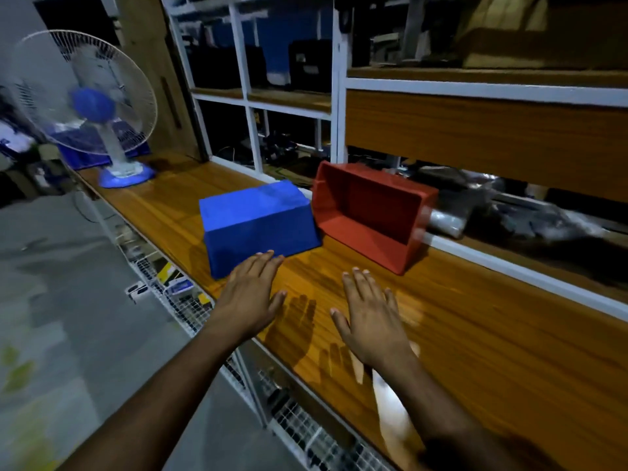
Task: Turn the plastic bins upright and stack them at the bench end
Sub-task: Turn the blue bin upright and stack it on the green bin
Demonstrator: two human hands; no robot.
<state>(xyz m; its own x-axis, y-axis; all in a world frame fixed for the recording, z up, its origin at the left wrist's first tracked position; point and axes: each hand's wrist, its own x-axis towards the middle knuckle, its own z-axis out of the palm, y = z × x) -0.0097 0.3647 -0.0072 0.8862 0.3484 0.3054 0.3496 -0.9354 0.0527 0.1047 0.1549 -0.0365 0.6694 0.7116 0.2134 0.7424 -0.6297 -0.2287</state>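
A blue plastic bin (255, 222) lies upside down on the wooden bench (475, 334), its flat bottom facing up. Just to its right a red plastic bin (370, 215) lies tipped on its side, its hollow inside facing me and its back against the white shelf frame. My left hand (253, 294) hovers flat with fingers apart, fingertips at the blue bin's near lower edge. Over the bare wood in front of the red bin, my right hand (370, 321) is spread open and holds nothing.
A blue and white table fan (91, 110) stands at the bench's far left end. White-framed shelves (336, 96) with dark clutter run along the back. Wire racks (190, 300) with small boxes sit below the bench's front edge, and grey floor lies to the left.
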